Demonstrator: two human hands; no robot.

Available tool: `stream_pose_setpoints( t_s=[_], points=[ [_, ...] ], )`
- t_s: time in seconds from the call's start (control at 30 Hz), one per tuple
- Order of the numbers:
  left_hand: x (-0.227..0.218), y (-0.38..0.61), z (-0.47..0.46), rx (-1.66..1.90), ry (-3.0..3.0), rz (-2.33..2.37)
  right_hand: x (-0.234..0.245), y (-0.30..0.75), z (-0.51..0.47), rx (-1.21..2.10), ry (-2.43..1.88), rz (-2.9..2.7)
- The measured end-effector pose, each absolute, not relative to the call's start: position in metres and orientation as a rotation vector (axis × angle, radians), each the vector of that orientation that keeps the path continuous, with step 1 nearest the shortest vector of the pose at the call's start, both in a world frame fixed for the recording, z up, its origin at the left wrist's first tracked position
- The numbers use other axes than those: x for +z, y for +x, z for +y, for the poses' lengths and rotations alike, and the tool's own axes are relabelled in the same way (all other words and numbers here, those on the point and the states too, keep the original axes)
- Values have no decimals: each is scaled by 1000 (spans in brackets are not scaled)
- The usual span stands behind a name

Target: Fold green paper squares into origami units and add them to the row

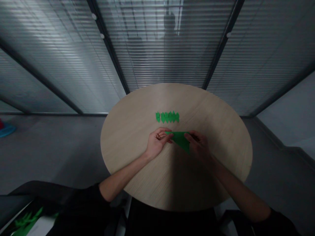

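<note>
Above the round table a green paper triangle [181, 140] is stretched between my two hands, its long straight edge at the top and a point hanging down toward the right. My left hand [159, 141] pinches its left corner between thumb and fingers. At the upper right, my right hand [199, 142] grips the paper, thumb in front and fingers behind. Just beyond my hands, a row of several small folded green paper pieces [167, 117] lies on the table, set close side by side.
The round wooden table [128, 131] has glass partitions with blinds [167, 59] behind it. At the lower left sits a dark container [14, 213] with green things and a white item [41, 226]. A blue round object [7, 130] rests on the floor at far left.
</note>
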State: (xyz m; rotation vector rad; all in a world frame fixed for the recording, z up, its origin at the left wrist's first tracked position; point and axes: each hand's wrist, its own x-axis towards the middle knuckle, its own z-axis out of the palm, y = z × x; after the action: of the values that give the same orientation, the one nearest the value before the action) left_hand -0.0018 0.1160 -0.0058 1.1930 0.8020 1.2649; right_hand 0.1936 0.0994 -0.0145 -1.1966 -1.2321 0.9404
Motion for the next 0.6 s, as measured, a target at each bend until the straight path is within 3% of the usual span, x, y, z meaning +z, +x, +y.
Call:
stream_pose_setpoints(
  t_s=[0.6],
  points=[
    [-4, -3, 115, 1267, 1234, 846, -11, 192, 97, 978, -1208, -1237]
  ],
)
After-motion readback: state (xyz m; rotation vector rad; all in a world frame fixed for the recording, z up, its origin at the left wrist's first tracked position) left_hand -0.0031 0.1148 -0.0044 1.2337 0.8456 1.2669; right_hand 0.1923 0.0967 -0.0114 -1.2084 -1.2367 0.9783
